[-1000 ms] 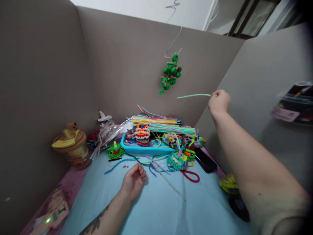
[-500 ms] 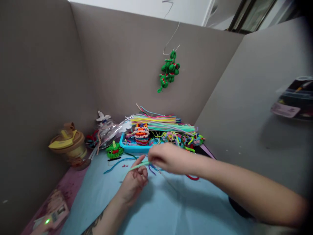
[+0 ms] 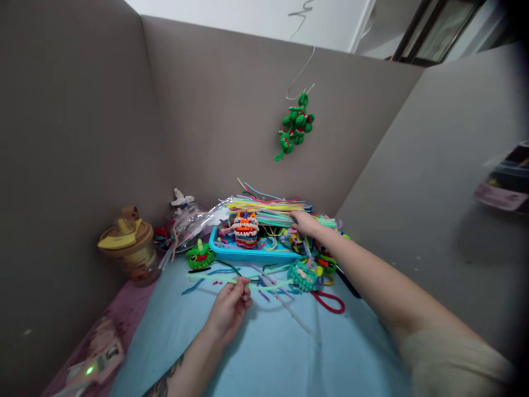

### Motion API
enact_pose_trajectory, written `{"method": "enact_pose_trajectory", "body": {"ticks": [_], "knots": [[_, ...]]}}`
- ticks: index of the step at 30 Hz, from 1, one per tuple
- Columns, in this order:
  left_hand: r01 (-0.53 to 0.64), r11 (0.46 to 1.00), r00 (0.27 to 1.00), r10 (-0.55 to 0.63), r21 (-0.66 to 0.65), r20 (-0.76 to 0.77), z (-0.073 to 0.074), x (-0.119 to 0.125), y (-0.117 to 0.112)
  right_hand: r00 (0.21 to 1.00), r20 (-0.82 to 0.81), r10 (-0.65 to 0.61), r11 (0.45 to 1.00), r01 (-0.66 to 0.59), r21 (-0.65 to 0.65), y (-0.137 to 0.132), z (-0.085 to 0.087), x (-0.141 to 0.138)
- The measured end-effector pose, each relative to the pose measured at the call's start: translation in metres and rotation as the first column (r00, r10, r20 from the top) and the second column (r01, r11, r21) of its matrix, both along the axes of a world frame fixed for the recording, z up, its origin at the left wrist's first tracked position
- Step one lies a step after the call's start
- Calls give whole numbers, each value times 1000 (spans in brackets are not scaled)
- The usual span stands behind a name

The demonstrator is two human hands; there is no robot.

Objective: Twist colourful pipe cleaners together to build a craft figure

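Observation:
My left hand (image 3: 231, 306) is closed in a pinch on a light green pipe cleaner (image 3: 198, 277) above the blue cloth. Farther back, my right hand (image 3: 306, 224) reaches over the tray, its fingers curled on the mint green pipe cleaners (image 3: 273, 219) in the stack. How many strands those fingers hold is hidden. Below the right forearm lies a teal pipe-cleaner creature (image 3: 303, 275) with a red loop (image 3: 330, 303) beside it. A green pipe-cleaner creature (image 3: 200, 255) sits left of the tray.
A blue tray (image 3: 252, 255) holds a striped figure (image 3: 247, 230) and scraps. Loose strands (image 3: 297, 318) cross the cloth (image 3: 264, 353). On the left stand a lidded bucket (image 3: 130, 248) and a pink device (image 3: 101, 358). Green ornaments (image 3: 296, 125) hang against the grey panel (image 3: 223, 110).
My right hand has moved away from my left hand, back and to the right onto the stack. The teal creature now shows. My left fingers have closed more on the light green pipe cleaner.

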State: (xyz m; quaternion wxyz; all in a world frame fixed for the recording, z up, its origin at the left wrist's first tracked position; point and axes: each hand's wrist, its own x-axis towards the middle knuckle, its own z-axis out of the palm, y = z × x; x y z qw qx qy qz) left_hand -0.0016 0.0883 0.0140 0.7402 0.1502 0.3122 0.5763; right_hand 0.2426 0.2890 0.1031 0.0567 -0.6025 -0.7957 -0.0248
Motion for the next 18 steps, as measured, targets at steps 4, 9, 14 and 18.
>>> {"method": "enact_pose_trajectory", "body": {"ticks": [4,9,14,18], "knots": [[15,1000,1000,-15,8,-23,-3,0,0,999,-13,38,998,-37,45,9,-13,-11],[66,997,989,-60,40,-136,-2,5,-5,996,-71,62,992,-54,111,-6,2,-32],[6,991,958,32,131,-285,1,6,-8,884,-226,410,912,-396,106,-92,11,-66],[-150,972,968,181,182,-173,18,15,-10,830,-293,476,834,-531,-149,-167,4,-88]]}}
